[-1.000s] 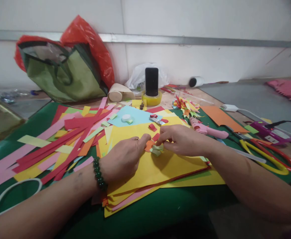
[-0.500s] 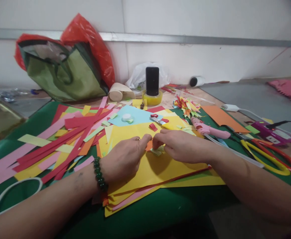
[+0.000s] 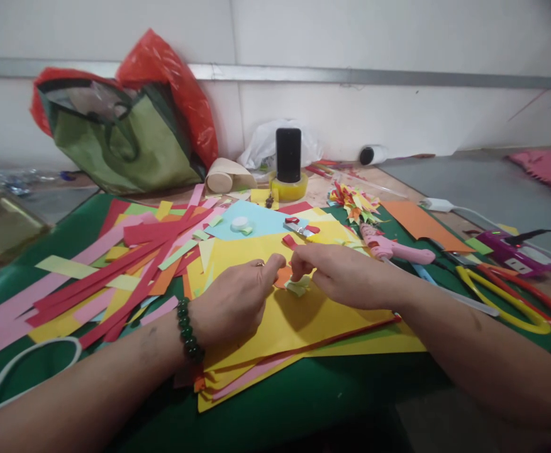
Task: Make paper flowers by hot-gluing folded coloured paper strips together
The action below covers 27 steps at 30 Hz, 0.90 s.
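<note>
A small orange paper piece (image 3: 283, 277) is between my two hands, above the yellow paper sheets (image 3: 275, 327). My left hand (image 3: 238, 292), with a green bead bracelet at the wrist, pinches the orange piece's left edge between thumb and fingers. On its other side, my right hand (image 3: 334, 272) has curled fingers with the tips close to the piece; what they hold, if anything, is hidden. Pale green curled paper scraps (image 3: 298, 287) lie just below the right fingertips. A red paper scrap (image 3: 289, 241) is beyond the hands.
Coloured paper strips (image 3: 129, 264) spread over the left side. A pink glue gun (image 3: 393, 246), yellow-and-red-handled scissors (image 3: 506, 296) and a purple power socket (image 3: 514, 253) stand right. Behind are a phone (image 3: 288, 154) on a tape roll (image 3: 289, 188) and a green bag (image 3: 124, 138).
My right fingers have lifted and shifted slightly, showing more of the orange piece and the pale green scraps. My left hand stays nearly in place.
</note>
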Each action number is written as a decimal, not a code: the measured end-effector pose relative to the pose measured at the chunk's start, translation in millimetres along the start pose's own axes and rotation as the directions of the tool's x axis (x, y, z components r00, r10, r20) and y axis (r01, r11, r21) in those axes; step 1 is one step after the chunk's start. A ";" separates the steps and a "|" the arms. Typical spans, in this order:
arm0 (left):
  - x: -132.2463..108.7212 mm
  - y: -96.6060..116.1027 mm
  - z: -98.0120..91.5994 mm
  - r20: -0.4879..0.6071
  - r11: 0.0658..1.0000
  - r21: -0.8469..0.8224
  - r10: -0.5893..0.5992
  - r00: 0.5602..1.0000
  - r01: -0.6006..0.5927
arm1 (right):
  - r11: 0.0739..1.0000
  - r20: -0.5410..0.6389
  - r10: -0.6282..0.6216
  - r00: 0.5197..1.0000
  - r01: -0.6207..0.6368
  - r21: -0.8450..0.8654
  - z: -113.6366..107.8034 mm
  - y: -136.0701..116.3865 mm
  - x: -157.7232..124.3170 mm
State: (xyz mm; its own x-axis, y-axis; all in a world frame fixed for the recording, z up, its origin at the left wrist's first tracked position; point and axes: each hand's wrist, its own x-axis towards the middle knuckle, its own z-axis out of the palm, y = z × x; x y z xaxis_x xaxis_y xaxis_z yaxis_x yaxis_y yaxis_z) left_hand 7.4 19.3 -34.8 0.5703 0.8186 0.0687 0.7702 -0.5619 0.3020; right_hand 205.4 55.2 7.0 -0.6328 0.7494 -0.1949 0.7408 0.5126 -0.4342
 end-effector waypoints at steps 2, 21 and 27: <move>0.1 0.1 -0.3 0.008 1.000 0.003 -0.006 1.000 0.006 | 1.000 0.026 0.008 1.000 -0.007 -0.022 0.9 0.1 1.0; 0.6 -1.5 -7.1 0.032 0.988 -0.135 -0.069 0.997 0.072 | 0.988 -0.241 0.041 0.970 -0.003 0.157 6.0 5.2 4.6; 2.4 -14.6 -19.2 0.137 0.845 -0.505 -0.124 0.983 0.177 | 0.953 -0.581 -0.132 0.803 0.263 0.147 12.0 19.7 12.3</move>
State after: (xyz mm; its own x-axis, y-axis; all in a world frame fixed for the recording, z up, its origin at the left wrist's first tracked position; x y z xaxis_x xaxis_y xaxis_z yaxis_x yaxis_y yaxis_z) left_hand -8.0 31.7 -20.8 0.5041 0.8578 -0.1003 0.6074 -0.2696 0.7472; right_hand 209.5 69.5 -14.5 -0.4751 0.7776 0.4118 0.5064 0.6244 -0.5947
